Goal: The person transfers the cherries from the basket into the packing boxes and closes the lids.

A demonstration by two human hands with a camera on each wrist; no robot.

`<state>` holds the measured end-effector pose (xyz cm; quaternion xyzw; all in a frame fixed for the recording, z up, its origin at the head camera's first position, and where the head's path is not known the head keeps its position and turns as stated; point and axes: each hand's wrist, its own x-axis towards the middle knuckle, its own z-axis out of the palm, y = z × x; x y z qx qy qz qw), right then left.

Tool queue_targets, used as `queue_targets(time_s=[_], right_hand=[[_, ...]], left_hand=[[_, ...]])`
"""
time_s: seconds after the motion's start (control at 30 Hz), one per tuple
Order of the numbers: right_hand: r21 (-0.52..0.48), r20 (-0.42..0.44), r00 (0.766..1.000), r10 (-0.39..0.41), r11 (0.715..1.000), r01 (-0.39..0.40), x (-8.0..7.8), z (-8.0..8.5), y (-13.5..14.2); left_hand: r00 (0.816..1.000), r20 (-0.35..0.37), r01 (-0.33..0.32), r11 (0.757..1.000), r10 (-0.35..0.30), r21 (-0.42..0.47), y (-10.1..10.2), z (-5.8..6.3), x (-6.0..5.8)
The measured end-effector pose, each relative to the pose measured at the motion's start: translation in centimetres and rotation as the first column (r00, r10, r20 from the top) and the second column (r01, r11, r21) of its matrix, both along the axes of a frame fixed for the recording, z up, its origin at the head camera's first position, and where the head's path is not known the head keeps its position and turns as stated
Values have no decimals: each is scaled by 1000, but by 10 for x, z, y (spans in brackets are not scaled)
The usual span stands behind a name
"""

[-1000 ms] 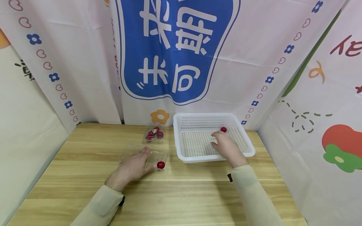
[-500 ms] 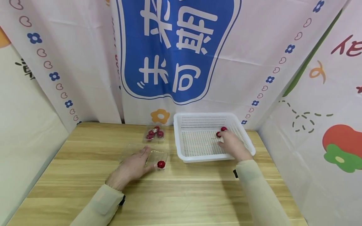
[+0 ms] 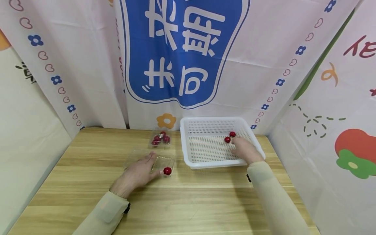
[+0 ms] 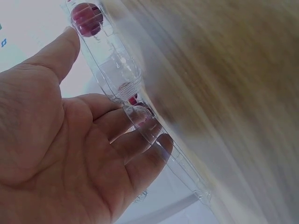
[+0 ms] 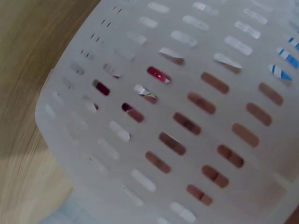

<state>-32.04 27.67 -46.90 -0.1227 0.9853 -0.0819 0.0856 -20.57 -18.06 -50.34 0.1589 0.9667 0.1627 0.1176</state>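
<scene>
In the head view my right hand is inside a white perforated plastic basket, its fingers beside two red cherries, a nearer one and a farther one. Nothing is between those fingers. Through the basket's slots, the right wrist view shows bits of red cherry and of the hand. My left hand rests against an opened clear plastic clamshell box, thumb at one side and relaxed fingers at the lid. One cherry sits in the box's near right corner.
Behind the opened box stands a second clear box with several cherries in it. A printed curtain hangs along the back edge of the wooden table, and side walls of cloth flank it.
My right hand brought a cherry down beside the other one in the basket, let it go and drew back to the right. The left hand and its box stayed put.
</scene>
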Motion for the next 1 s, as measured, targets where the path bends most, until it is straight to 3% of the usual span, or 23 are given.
queue_targets(time_s=[0.23, 0.5, 0.67, 0.83, 0.9, 0.93, 1.0], right_hand=[[50, 75, 997, -26, 998, 22, 4, 5, -1], [57, 79, 997, 6, 998, -10, 5, 4, 2], [44, 58, 998, 17, 999, -20, -4, -5, 5], [13, -20, 998, 61, 998, -61, -27, -39, 16], [6, -32, 996, 82, 997, -82, -22, -30, 7], [-15, -60, 992, 113, 993, -114, -26, -37, 10], [-23, -59, 991, 119, 992, -120, -15, -21, -3]], left_hand=[[1000, -3, -2, 1000, 2, 1, 0, 1, 0], [1000, -17, -2, 1000, 2, -1, 1, 0, 0], [1000, -21, -5, 1000, 5, 0, 2, 0, 0], [1000, -20, -9, 1000, 9, 1, 2, -1, 0], [1000, -20, -9, 1000, 9, 2, 2, -1, 0], [1000, -20, -8, 1000, 8, 3, 2, -1, 0], [1000, -20, -7, 1000, 7, 2, 2, -1, 0]])
